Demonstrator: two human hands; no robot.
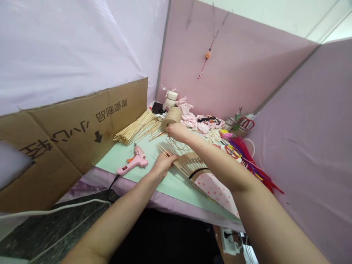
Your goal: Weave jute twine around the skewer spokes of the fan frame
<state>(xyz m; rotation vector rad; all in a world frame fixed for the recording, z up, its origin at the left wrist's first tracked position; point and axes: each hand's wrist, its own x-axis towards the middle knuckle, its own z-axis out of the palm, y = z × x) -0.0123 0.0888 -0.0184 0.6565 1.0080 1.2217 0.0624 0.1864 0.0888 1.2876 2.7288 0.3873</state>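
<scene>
My left hand (pixel 163 164) is closed on the edge of a woven piece of thin wooden sticks (pixel 188 164), near the bare stick ends. A band of twine is woven across those sticks, with a black strip and a pink dotted cloth (pixel 213 187) further along it. My right hand (pixel 177 132) is closed at the near end of a spool of jute twine (pixel 172 116). Loose twine loops (pixel 178 145) hang between that hand and the sticks. Its fingertips are partly hidden, and my right forearm covers part of the woven piece.
A pink glue gun (pixel 134 161) lies left of my left hand, its cord over the table edge. Behind are a bundle of sticks (pixel 137 128) and a white bottle (pixel 171 99). Coloured pipe cleaners (pixel 255 165) and red-handled scissors (pixel 246 123) are at right; cardboard (pixel 71 132) stands left.
</scene>
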